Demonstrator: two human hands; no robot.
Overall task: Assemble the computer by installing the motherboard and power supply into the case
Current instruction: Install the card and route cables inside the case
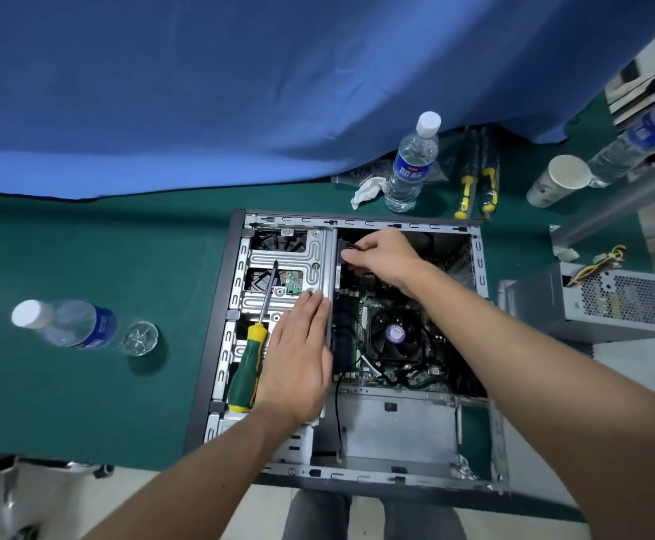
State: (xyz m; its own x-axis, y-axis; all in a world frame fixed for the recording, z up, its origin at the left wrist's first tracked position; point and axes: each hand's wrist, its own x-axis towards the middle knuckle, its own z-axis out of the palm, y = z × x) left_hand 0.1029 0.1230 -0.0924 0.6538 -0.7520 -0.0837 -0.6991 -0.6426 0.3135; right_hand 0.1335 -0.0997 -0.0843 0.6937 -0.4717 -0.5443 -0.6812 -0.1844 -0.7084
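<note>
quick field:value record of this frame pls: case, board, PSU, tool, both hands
case: open computer case lying on its side on green mat
motherboard: inside the case, fan on it visible
power supply: outside the case, on its right, not yet installed
screwdriver: green and yellow handle, lying on drive cage
left hand: flat, fingers straight, resting on the drive cage beside the screwdriver
right hand: fingers curled on a black connector at the case's far end
</note>
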